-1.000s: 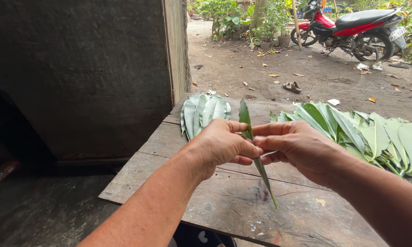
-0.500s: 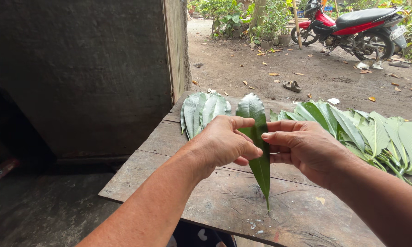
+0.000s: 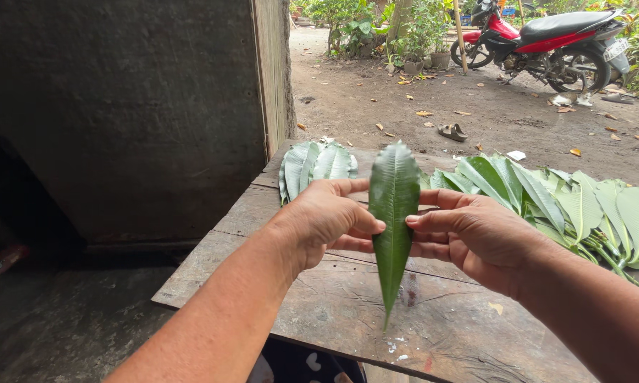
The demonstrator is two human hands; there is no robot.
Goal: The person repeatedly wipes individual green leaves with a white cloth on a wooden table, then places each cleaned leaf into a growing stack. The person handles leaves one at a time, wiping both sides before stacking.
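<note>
A long green leaf [image 3: 392, 206] stands upright between my hands, its flat face toward me, broad tip up and narrow end pointing down over the wooden table [image 3: 334, 312]. My left hand [image 3: 330, 220] pinches its left edge with the thumb. My right hand [image 3: 468, 230] pinches its right edge, fingers behind the blade. A small stack of similar leaves [image 3: 312, 164] lies on the table beyond my left hand. A larger spread of leaves [image 3: 582, 209] lies to the right.
A dark concrete wall [image 3: 121, 113] and a wooden post [image 3: 270, 71] stand at left. Beyond the table is dirt ground with a red motorbike [image 3: 546, 39], a sandal [image 3: 451, 132], potted plants [image 3: 422, 42] and fallen leaves.
The leaf has turned from edge-on to its full face toward me. Both hands have shifted to pinch its two sides.
</note>
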